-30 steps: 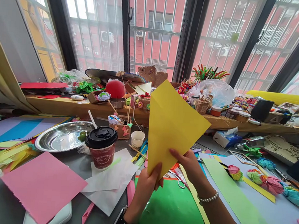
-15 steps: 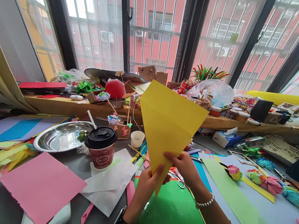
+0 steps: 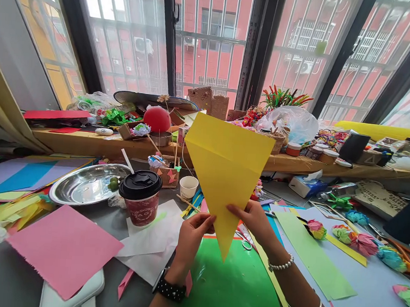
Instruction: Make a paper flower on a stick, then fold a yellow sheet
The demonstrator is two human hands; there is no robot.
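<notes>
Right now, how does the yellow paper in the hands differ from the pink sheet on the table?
The yellow paper is folded to a downward point and held in the air by the left hand and right hand; the pink sheet lies flat, unfolded and untouched. The yellow's edges look clean, the pink's near edge ragged. Both are plain coloured craft paper.

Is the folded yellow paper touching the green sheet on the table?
Apart. The head view shows both hands holding the yellow paper raised, its bottom tip hanging free above the green sheet.
</notes>
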